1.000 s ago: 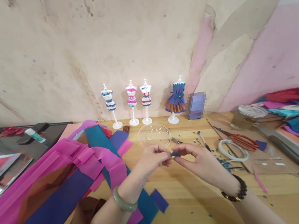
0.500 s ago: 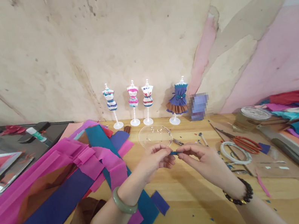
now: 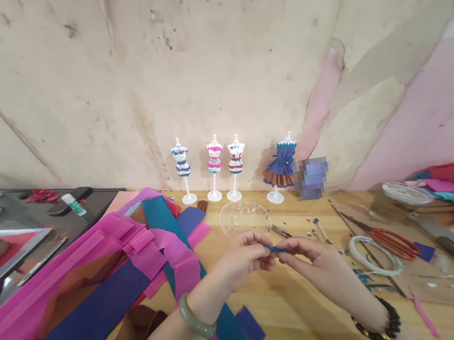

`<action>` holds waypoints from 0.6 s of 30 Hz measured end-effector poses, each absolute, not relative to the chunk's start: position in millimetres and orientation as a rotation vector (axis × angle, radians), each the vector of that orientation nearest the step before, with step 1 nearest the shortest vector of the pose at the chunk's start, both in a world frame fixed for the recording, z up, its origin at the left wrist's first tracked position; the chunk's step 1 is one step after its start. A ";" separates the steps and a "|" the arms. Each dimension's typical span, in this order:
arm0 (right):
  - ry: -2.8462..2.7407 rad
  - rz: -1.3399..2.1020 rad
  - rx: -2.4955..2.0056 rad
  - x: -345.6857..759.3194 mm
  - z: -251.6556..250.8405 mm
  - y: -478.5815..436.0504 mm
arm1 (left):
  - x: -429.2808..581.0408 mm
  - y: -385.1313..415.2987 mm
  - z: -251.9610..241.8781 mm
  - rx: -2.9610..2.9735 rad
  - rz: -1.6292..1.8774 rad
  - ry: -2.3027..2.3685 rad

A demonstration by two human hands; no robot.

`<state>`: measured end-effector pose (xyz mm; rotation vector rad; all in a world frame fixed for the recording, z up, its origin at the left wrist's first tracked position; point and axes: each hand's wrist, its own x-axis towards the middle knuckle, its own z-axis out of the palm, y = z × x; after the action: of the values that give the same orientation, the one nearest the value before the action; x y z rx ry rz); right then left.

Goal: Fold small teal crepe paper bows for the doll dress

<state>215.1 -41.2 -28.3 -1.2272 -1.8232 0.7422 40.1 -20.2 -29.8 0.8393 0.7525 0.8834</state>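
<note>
Above the middle of the wooden table, my left hand (image 3: 247, 258) and my right hand (image 3: 319, 263) meet, each closed in a pinch. Between their fingertips is a small teal strip (image 3: 277, 249), apparently crepe paper, gripped at its two ends. The fingers hide part of it. Just beyond the hands lies a clear round dish (image 3: 244, 220) with small white bits in it. A miniature dress form (image 3: 286, 160) in a blue dress with teal trim, a teal bow and a brown ruffle stands by the wall.
Several small white dress forms (image 3: 215, 163) stand left of the dressed one. Long pink paper (image 3: 93, 256), blue and teal sheets cover the left side. Orange-handled scissors (image 3: 396, 243), a white tape ring (image 3: 374, 255) and paper scraps lie at right. A glue stick (image 3: 73, 205) is far left.
The whole scene has shifted slightly down and right in view as the head moved. Both hands keep their pinch on the teal strip, which has turned slightly.
</note>
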 end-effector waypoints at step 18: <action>-1.849 0.678 -1.243 216.5 -20.0 -42.8 | 36.1 -22.8 -25.3 1.367 0.943 0.879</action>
<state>216.5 -42.8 -20.0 -1.2435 -1.8490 0.6783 36.1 -22.8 -25.3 1.3671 0.8794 0.9430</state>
